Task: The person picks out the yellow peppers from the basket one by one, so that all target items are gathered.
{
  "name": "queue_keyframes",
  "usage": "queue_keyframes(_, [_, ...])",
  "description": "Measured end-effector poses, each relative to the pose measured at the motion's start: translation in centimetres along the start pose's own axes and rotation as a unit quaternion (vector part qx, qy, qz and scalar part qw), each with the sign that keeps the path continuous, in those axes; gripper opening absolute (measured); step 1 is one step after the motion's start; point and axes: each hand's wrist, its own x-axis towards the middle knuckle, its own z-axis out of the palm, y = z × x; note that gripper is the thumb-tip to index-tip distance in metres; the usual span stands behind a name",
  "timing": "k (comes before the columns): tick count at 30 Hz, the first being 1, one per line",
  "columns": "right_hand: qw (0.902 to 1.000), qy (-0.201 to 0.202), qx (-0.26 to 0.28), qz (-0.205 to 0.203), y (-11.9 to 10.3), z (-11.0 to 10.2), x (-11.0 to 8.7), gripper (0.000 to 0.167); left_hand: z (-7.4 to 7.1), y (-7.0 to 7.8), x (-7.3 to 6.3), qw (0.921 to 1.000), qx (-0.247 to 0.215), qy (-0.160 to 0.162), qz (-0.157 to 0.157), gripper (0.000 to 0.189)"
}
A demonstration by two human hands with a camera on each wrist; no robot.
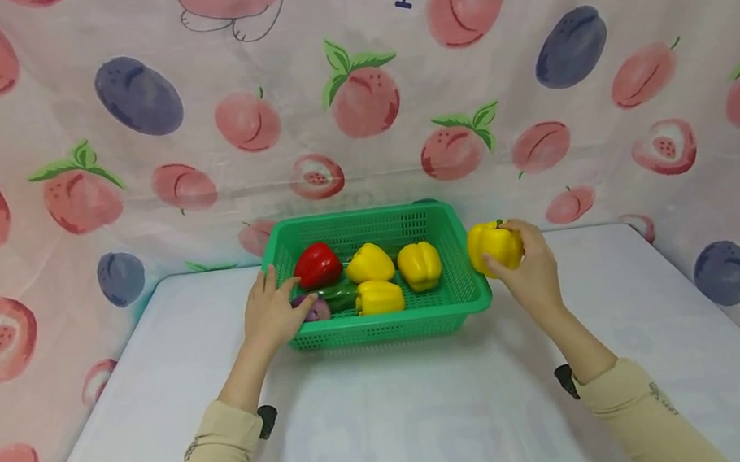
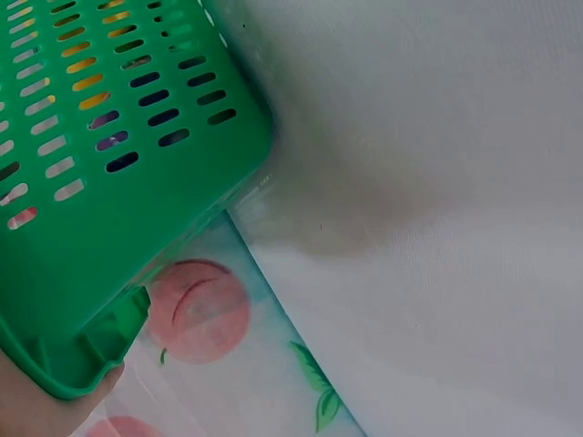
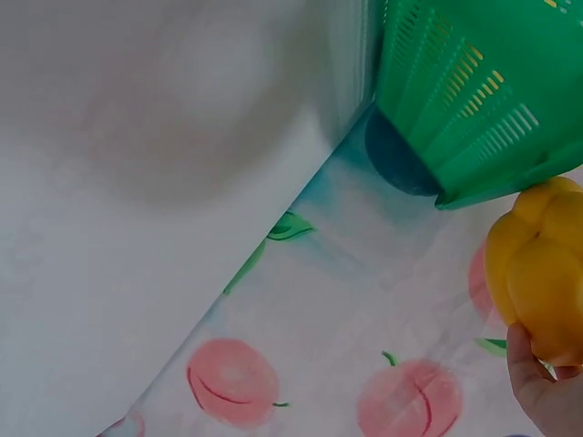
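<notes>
Yellow and glossy, the bell pepper (image 1: 494,249) is clamped in the right hand (image 1: 531,268), just beside the green basket (image 1: 388,332); smooth skin slipping could drop it outside. The left hand (image 1: 269,311) touches the opposite rim, whether gripping I cannot tell.

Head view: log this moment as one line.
right hand: holds yellow lobed bell pepper | left hand: touches green rectangular plastic basket | basket: other peppers inside

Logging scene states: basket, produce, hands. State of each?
Green basket, upright, loaded
Red pepper, in basket
Three yellow peppers, in basket
Green vegetable, in basket, partly hidden
Purple vegetable, in basket, partly hidden
Fourth yellow pepper, held outside basket
Left hand, touching basket's left rim
Right hand, gripping fourth yellow pepper
</notes>
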Motion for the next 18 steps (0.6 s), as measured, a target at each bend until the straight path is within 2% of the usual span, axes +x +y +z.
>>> queue_keyframes(18, [0.9985, -0.016, -0.05, 0.013, 1.6, -0.4, 1.2, 0.047, 0.1, -0.1, 0.0, 0.9999, 0.009, 0.007, 0.006, 0.061])
